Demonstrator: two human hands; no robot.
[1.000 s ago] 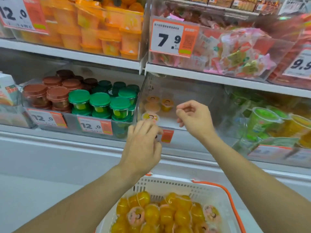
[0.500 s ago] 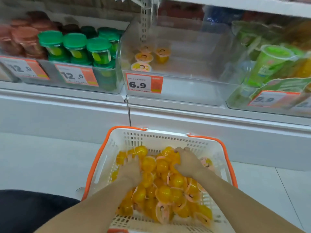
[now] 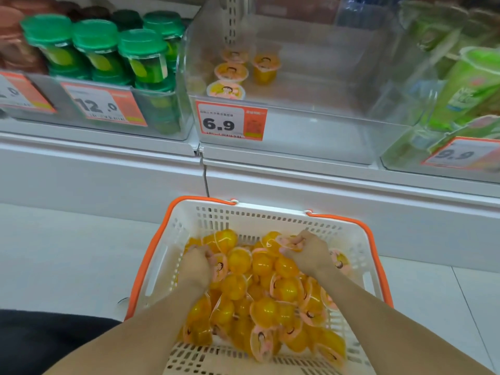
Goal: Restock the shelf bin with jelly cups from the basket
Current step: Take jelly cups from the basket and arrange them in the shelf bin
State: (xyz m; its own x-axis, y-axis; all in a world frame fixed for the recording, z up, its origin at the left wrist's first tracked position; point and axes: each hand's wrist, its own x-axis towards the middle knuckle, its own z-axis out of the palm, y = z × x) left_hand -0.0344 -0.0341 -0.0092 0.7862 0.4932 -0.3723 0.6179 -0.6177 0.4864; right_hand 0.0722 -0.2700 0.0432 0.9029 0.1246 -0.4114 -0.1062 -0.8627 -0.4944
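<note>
A single head-worn camera looks forward and steeply down. The white slatted plastic basket with orange handles lies close beneath it. The clear plastic shelf bin sits farther off, facing the lens.

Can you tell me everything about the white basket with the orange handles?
The basket is white plastic with slotted walls and an orange rim and handles folded down along its sides. It sits on the pale floor, just below the shelf bin marked 6.9. It is heaped with yellow jelly cups with pink picture lids, lying every which way. Both hands are inside: the left hand and the right hand each close on a cup.
</note>
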